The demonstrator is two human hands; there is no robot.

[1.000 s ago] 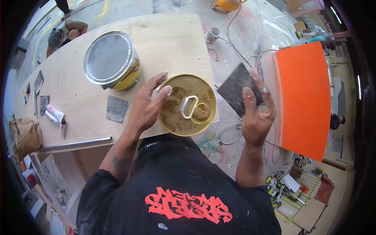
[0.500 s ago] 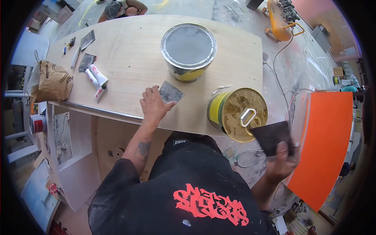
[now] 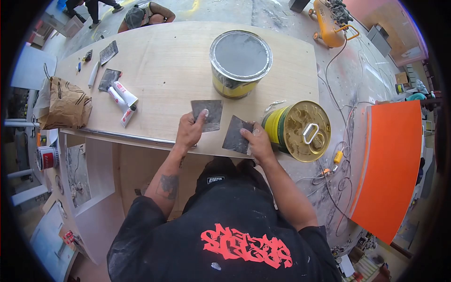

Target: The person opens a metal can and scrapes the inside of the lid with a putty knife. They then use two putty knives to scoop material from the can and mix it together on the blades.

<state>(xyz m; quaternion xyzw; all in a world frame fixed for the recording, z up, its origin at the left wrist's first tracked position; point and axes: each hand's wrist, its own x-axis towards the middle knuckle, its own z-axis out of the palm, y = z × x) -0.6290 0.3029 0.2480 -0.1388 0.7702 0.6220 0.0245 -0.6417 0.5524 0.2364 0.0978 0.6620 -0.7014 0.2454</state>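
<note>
My left hand (image 3: 189, 131) grips a square grey putty spreader (image 3: 212, 120), thumb pressed on its face. In my right hand (image 3: 259, 142) is a darker putty spreader (image 3: 234, 136), pinched between thumb and fingers. The two spreaders are close together but apart, above the front part of the wooden worktop (image 3: 159, 61). Beyond them stands an upright open can (image 3: 241, 56) of smooth grey paste. To the right of my right hand lies a yellow-green can (image 3: 300, 129) on its side, its gold ring-pull lid (image 3: 307, 127) turned up toward me.
White tubes (image 3: 124, 96), more dark spreaders (image 3: 109, 80) and a brown paper bag (image 3: 66, 103) are on the worktop's left. An orange panel (image 3: 387, 164) stands at the right. An orange compressor (image 3: 329, 23) and cables are on the floor. A person (image 3: 148, 16) crouches beyond the far edge.
My left hand has picked up the grey spreader from the worktop. My right hand has swung left with its dark spreader, from beyond the lying can to beside the left hand.
</note>
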